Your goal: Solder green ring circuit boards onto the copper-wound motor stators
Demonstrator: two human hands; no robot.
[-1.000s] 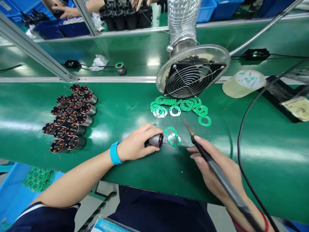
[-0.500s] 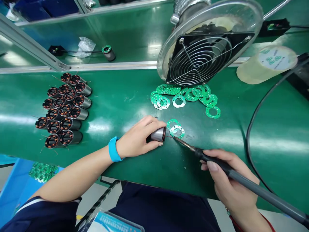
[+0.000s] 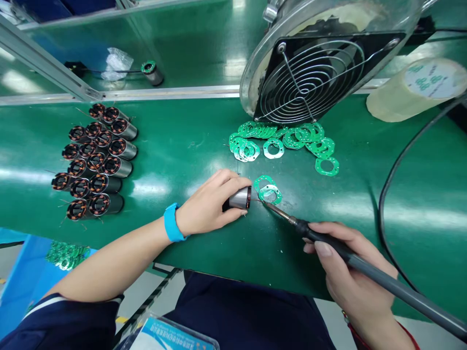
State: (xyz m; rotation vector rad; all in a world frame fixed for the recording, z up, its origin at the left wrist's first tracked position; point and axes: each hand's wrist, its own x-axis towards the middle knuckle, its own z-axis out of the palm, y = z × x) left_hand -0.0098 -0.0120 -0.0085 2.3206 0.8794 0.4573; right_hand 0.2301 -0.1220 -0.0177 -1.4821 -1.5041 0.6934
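My left hand is closed round a motor stator, a metal cylinder lying on its side with its copper-wound end facing right. A thin wire runs from that end toward a ring-shaped green circuit board. Under its far edge lies a second ring board. My right hand grips a soldering iron like a pen. The iron's tip is at the left front edge of the nearer board, by the wire's end; whether they touch I cannot tell.
Several stators stand grouped at the left. Loose ring boards lie behind my hands, below a fume extractor fan. A tape roll and a black cable are at the right. A blue bin holds more boards at lower left.
The view has shifted slightly. My left hand still holds the stator, and the soldering iron's tip stays at the nearer board's edge, with little other movement.
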